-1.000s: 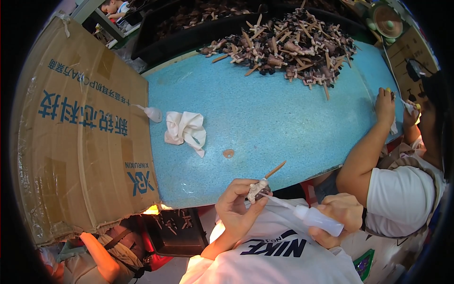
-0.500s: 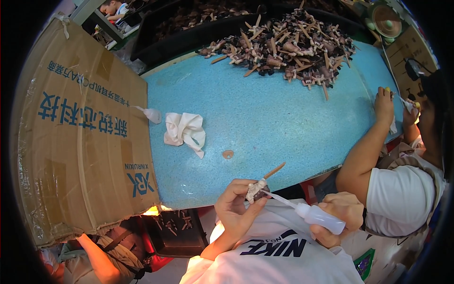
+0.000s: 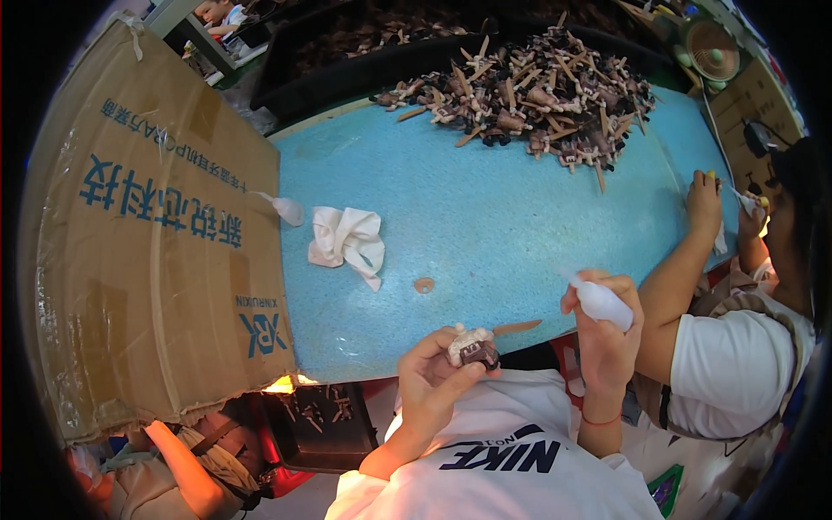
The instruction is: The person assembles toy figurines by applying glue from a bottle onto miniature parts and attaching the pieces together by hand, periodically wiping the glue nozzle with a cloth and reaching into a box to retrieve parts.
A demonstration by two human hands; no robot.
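Observation:
Between the thumb and fingers of my left hand (image 3: pixel 428 376) is a small figurine (image 3: pixel 474 348), cream and dark brown, with a flat brown blade-like piece (image 3: pixel 518 327) sticking out to the right. My right hand (image 3: pixel 610 334) is raised over the front edge of the table and grips a translucent white squeeze bottle (image 3: pixel 605 306). The bottle's thin nozzle points up and to the left, apart from the figurine. My right palm is turned up, and a thin red cord circles the wrist.
Many similar figurines (image 3: pixel 537 95) lie heaped at the back of the blue table (image 3: pixel 485 217). A crumpled white cloth (image 3: pixel 347 243), another squeeze bottle (image 3: pixel 289 211) and a cardboard box (image 3: pixel 165 234) are on the left. A co-worker's arm (image 3: pixel 685 269) reaches in at right. A black bin (image 3: pixel 321 433) stands below the table.
My right hand has lifted the bottle up and away from the figurine, turning its nozzle upward. The figurine has turned in my left hand, its blade-like piece now pointing more to the right.

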